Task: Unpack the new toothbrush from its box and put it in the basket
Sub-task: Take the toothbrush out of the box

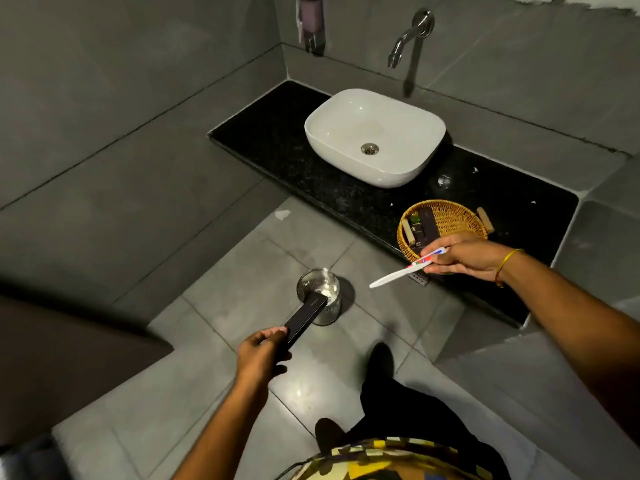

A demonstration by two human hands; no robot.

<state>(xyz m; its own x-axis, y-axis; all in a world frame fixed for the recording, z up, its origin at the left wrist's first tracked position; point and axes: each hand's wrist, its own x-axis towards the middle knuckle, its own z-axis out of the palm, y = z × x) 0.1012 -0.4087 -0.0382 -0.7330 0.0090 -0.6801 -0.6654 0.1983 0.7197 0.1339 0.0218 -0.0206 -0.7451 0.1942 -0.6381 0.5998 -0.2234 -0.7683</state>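
Observation:
My right hand (464,258) grips a white toothbrush (394,275) together with a small red-and-white tube, just in front of the wicker basket (453,216) on the black counter. The toothbrush's long white end points down to the left, off the counter's edge. Several dark packets lie in the basket's left half. My left hand (259,355) holds a long black box (304,318) by its near end. The box's far end sits over the rim of a small metal bin (318,296) on the floor.
A white basin (374,136) stands on the black counter (277,133) under a wall tap (412,32). A soap dispenser (311,19) hangs in the corner. Grey tiled floor surrounds the bin, and my dark-trousered legs (381,393) are below it. Something white lies inside the bin.

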